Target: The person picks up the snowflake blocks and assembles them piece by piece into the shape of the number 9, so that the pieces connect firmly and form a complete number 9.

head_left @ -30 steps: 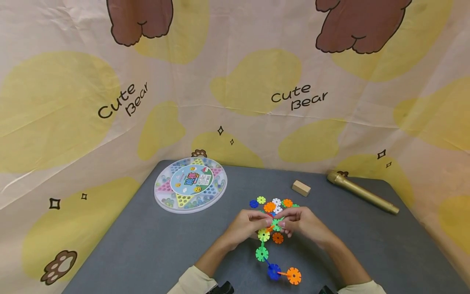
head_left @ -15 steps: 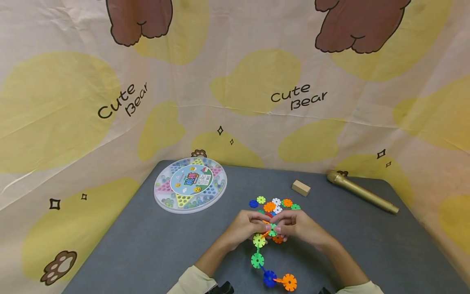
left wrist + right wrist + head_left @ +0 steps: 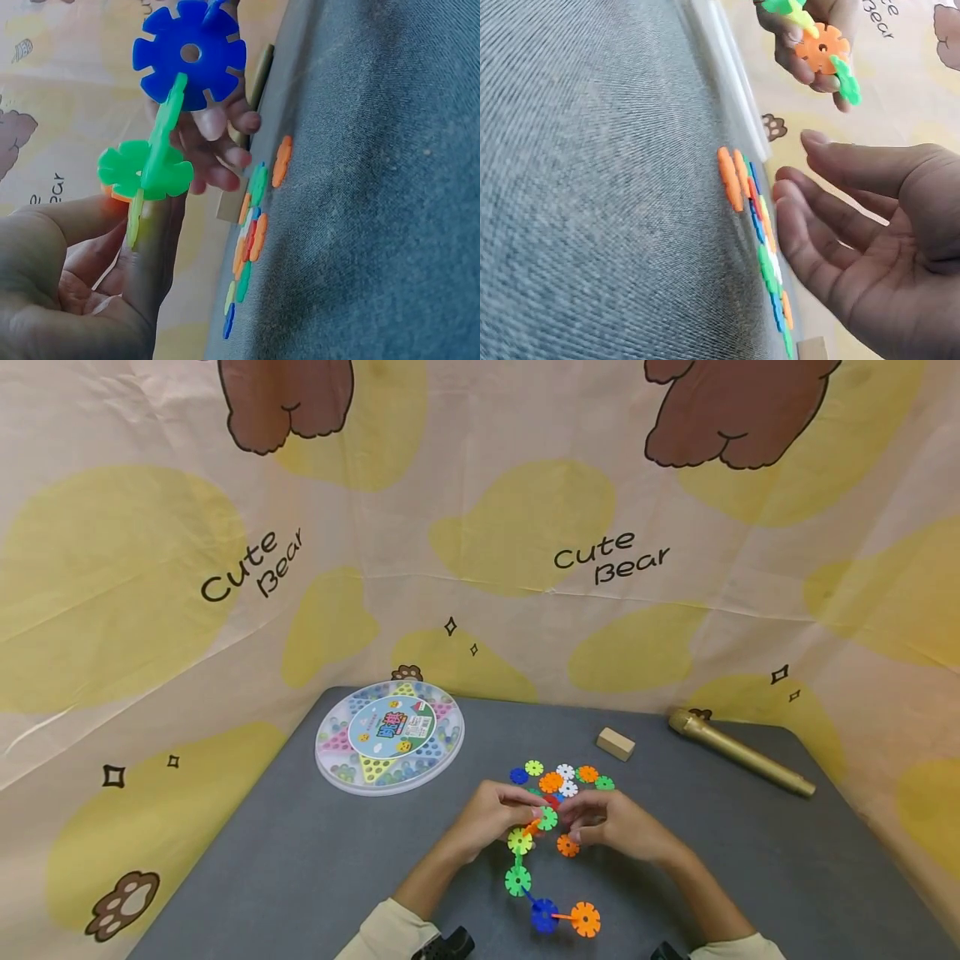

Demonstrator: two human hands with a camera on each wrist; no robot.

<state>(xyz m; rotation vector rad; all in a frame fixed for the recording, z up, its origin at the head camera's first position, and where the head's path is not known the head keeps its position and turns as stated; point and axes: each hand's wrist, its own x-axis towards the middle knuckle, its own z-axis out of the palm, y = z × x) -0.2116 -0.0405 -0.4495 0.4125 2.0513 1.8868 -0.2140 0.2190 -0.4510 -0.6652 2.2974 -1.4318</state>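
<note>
My left hand (image 3: 483, 820) pinches the upper part of a chain of slotted plastic snowflake discs. From a green disc (image 3: 548, 817) at its top, the chain runs through an orange disc (image 3: 823, 49), a yellow disc (image 3: 520, 841), a second green disc (image 3: 517, 881) and a blue disc (image 3: 544, 916) to an orange end disc (image 3: 586, 919). Holding nothing, my right hand (image 3: 624, 828) hovers just right of the chain with its fingers loosely bent, thumb and fingertips apart in the right wrist view. A loose orange disc (image 3: 567, 845) lies beneath its fingertips on the table.
Several loose discs (image 3: 551, 782) in mixed colours lie on the grey table (image 3: 300, 860) beyond the hands. A wooden block (image 3: 615, 744) and a gold microphone-shaped stick (image 3: 738, 752) are at the back right. At the back left sits a round Chinese checkers box (image 3: 390, 737).
My right hand has let go of the green top disc and drawn slightly right. With my left hand, the chain has shifted left; it dipped half a second ago and has risen again.
</note>
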